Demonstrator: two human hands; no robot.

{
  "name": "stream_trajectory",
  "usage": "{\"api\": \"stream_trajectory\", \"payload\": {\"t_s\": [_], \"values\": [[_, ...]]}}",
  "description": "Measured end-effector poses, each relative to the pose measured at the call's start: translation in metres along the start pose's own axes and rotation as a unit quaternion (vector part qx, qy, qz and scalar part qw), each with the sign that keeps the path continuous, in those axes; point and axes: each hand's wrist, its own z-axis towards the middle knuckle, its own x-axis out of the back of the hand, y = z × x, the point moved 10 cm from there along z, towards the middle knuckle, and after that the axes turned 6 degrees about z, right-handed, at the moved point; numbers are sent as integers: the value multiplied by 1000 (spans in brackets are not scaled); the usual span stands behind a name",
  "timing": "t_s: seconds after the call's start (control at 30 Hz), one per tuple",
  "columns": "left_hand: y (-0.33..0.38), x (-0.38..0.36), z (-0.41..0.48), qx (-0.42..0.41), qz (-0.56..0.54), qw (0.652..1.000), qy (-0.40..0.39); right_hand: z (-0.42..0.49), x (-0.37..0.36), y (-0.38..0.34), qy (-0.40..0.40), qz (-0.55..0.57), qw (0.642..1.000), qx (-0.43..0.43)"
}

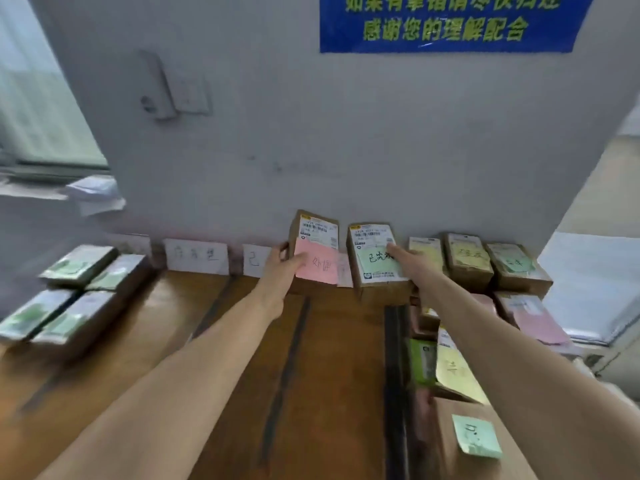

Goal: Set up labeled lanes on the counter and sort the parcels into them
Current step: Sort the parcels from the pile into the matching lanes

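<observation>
Pink-noted parcel (313, 258) stands by the wall (277, 133) at the tabletop's (242, 341) back, our left grip (282, 268) clamped on its edge. Our right grip (405, 259), fingers straight, touches the green-noted parcel (375, 254). Sorting underway, we judge; next, seat it squarely between the tape lines (287, 375).

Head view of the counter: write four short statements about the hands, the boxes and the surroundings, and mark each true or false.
1. The left hand grips the box with the pink note. True.
2. The right hand touches a box with a yellow note. False: it touches the box with the green note.
3. Black tape strips run along the counter. True.
4. The wall sign is red. False: it is blue.
</observation>
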Motion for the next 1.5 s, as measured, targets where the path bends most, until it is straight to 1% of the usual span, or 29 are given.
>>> {"api": "stream_trajectory", "payload": {"t_s": [0.13,0.23,0.37,0.5,0.6,0.7,0.8,1.0,1.07,1.27,1.4,1.5], "values": [[-12,140,7,15,11,996,91,-6,-112,0,-26,-3,1000,13],[-23,221,16,22,31,994,106,-8,-186,7,-33,-4,999,19],[-40,292,32,33,35,993,110,-4,-255,28,-44,-13,999,4],[-58,333,57,46,26,991,120,14,-284,55,-31,-36,999,-11],[-78,349,77,65,39,989,127,33,-293,76,-4,-35,999,-41],[-97,357,97,79,84,984,135,57,-305,99,12,-48,996,-69],[-117,358,120,100,93,980,142,82,-319,120,15,-24,995,-93],[-150,345,157,135,94,980,111,116,-337,155,36,7,990,-136],[-157,341,167,144,99,980,98,121,-340,162,40,-3,988,-146],[-172,314,192,158,92,983,29,134,-339,166,68,-67,986,-140],[-183,305,201,165,114,980,-13,134,-327,154,131,-219,961,-104],[-186,306,205,161,120,979,-28,134,-336,149,102,-265,956,-73]]}}
